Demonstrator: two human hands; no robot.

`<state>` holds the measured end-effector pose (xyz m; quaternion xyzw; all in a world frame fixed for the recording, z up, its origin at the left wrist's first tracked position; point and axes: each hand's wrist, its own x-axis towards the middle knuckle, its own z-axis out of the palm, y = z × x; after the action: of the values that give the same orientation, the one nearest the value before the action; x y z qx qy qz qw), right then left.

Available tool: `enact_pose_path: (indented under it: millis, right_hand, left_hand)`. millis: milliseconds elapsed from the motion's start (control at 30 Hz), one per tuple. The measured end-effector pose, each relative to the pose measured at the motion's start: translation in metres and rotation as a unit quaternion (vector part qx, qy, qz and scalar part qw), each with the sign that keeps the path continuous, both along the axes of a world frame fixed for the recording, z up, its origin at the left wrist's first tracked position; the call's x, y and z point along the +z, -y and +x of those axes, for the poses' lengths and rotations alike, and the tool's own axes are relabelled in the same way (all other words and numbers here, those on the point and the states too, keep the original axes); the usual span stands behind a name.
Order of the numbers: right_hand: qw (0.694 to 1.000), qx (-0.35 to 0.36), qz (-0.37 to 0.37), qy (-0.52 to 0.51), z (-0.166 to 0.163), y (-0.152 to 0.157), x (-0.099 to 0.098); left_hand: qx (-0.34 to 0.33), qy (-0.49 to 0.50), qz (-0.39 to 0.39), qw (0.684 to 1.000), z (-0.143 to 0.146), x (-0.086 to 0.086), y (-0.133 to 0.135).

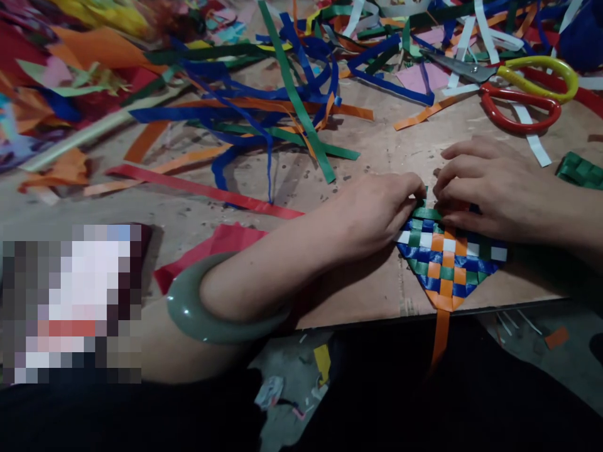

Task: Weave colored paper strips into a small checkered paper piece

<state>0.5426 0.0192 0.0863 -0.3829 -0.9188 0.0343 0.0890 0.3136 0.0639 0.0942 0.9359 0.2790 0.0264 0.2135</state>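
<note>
A woven patch [446, 262] of blue, green, orange and white strips lies near the table's front edge, one orange strip [440, 339] hanging over the edge. My left hand [377, 210] pinches the patch's upper left corner, fingers closed. My right hand [490, 188] presses on the patch's top edge with bent fingers, holding the strips there. A green-grey bangle [198, 314] sits on my left forearm.
Scissors [522, 88] with red and yellow handles lie at the back right. Loose paper strips [282, 107] in several colours cover the table's back. A small green woven piece [581, 169] sits at the right edge. Red paper [221, 242] lies under my left arm.
</note>
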Motion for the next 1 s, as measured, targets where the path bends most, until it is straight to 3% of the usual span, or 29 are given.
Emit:
enact_pose_path:
  millis: [233,333,500,733,800,900,1000]
  right_hand:
    - [0.997,0.0,0.06,-0.046,-0.004,0.003,-0.001]
    - [0.996,0.019,0.075,-0.044,-0.005,0.0,0.001]
    - [0.998,0.021,0.038,-0.054,-0.007,-0.004,0.0]
    - [0.994,0.064,0.074,0.049,-0.01,-0.007,-0.004]
    - [0.994,0.054,0.077,0.059,-0.007,-0.011,-0.01]
    - [0.993,0.047,0.096,0.044,-0.001,-0.018,-0.018]
    - [0.992,0.054,0.1,0.046,0.001,-0.022,-0.02]
  left_hand:
    - [-0.056,0.029,0.026,0.998,0.0,-0.003,0.0]
    - [-0.022,0.022,0.043,0.999,0.002,-0.002,0.001]
    - [0.033,-0.015,0.063,0.997,0.004,0.0,0.002]
    - [0.052,0.01,0.034,0.998,0.008,-0.01,-0.004]
    - [0.057,0.025,-0.012,0.998,0.007,0.0,-0.003]
    - [0.064,0.04,-0.048,0.996,-0.004,0.032,0.002]
    - [0.159,0.067,0.038,0.984,-0.036,0.06,0.011]
